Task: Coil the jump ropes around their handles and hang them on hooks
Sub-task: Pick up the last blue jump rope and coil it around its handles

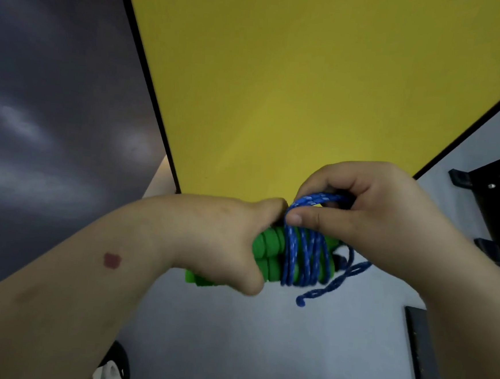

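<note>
Left hand gripping green handles, right hand pinching blue rope

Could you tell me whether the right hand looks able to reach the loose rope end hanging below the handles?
Probably yes: the loose rope end dangles free just below the right hand, nothing between.

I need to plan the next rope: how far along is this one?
Done: several turns of the blue speckled rope already wrap the two green foam handles. In hand: the left hand grips the handles while the right hand pinches a loop; a short tail dangles. Left: securing the end and hanging it; no hook is clearly visible.
</note>
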